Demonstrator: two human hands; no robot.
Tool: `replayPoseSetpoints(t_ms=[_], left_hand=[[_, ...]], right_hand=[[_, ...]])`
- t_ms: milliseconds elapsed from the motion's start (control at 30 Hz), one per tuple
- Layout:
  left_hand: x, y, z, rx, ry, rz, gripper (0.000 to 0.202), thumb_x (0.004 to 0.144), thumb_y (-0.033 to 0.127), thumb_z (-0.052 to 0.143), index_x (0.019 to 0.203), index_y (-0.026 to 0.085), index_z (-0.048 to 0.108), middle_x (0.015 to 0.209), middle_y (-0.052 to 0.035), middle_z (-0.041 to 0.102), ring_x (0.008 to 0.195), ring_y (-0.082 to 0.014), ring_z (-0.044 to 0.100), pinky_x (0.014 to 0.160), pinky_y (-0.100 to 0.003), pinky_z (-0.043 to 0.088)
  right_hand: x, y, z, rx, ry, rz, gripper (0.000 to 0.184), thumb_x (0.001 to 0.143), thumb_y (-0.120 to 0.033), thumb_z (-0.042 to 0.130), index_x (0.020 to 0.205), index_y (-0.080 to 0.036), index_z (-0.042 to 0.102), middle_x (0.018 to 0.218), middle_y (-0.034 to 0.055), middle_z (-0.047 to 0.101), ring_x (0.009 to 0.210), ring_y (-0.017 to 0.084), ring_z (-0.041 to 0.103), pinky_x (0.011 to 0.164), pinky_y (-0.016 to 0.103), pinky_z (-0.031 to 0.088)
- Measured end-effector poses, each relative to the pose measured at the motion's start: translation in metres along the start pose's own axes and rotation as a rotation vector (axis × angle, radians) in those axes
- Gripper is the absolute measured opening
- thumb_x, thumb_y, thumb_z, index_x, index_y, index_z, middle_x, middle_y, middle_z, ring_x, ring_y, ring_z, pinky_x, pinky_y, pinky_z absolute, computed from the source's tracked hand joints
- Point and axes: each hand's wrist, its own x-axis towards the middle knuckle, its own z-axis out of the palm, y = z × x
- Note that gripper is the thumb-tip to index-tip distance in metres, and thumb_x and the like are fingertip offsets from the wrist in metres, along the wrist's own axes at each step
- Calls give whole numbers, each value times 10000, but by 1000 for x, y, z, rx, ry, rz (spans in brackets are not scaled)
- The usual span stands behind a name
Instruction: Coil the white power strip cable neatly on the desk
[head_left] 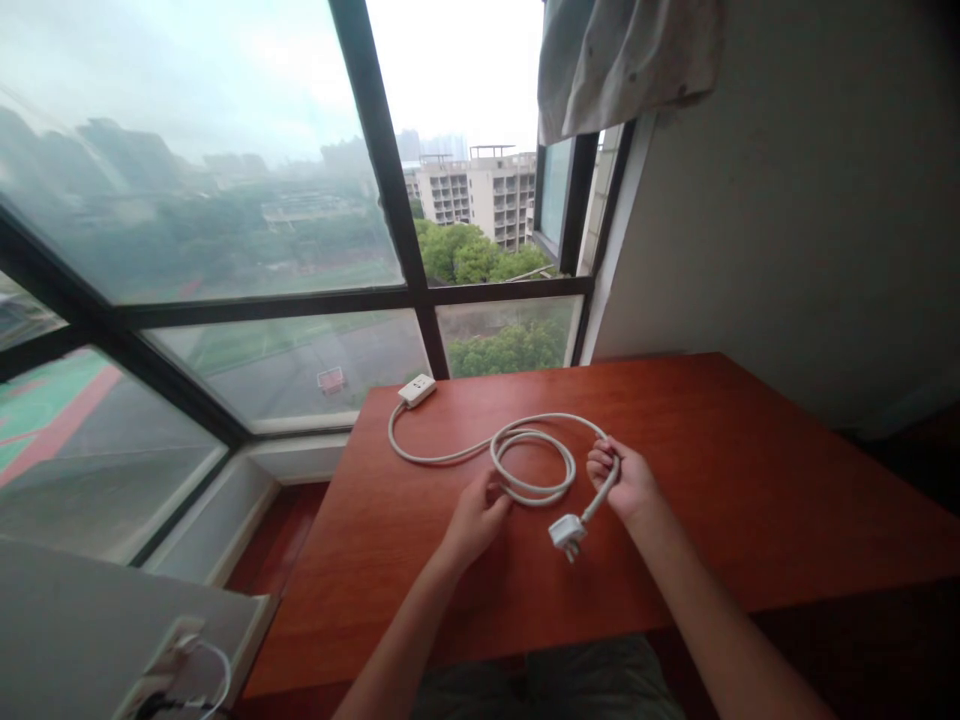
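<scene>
- Cord location: white cord (442, 458) lies on the red-brown table (750, 480), in its left-centre part, ahead of both hands.
- Socket block (417, 389) sits at the far left corner, right at the far edge by the window (300, 360). Little margin there.
- From the block the cord curves left and back in, staying just inside the left edge, then runs into a flat coil (534, 497) of a few turns mid-table.
- Right hand (622, 480): fingers wrapped tight round the cord just behind the plug (566, 532), knuckles up. Plug hangs out below the fist with its prongs toward the near edge, low over the wood; contact unclear.
- Left hand (476, 520): fingers bent onto the coil's near-left side and touching it. Can't tell whether it pinches the turns or only presses on them.
- Hands are near each other, with the coil's near arc between them.
- Open room: the whole right half of the table is bare out to the wall (810, 200). A bare strip also runs between the hands and the near edge.
- Left edge drops to the floor beside the window sill.
- Near edge sits over the person's lap (540, 680).
- Curtain (622, 60) hangs high at the window corner, well apart from the work.
- Grey ledge (75, 620) at lower left, off the table, carries a thin white lead (221, 675).
</scene>
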Motion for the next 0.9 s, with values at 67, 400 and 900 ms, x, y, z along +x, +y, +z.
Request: replayPoseSetpoints(t_ms=[67,400,900], left_hand=[[8,0,0,-166,20,-91,349,725,339,636,1004,142,564,821,-48,632,705,-152,605,621,-245,465],[26,5,-38,23,257,-215,306,668,377,657,847,149,556,713,-44,657,567,-136,585,510,-223,420],[-20,5,-57,539,123,70,308,845,404,500,999,177,638,976,-96,669,916,-232,623,802,-355,494]], right_hand=[[4,10,7,-36,21,29,205,902,-125,412,708,-185,436,555,-54,478,381,38,408,322,125,291],[-5,39,28,-209,4,94,187,929,-233,487,837,-141,622,600,-7,613,474,61,564,431,134,483],[-19,64,8,-873,-83,-73,188,799,-342,624,745,-170,571,655,0,652,506,85,580,442,166,434]])
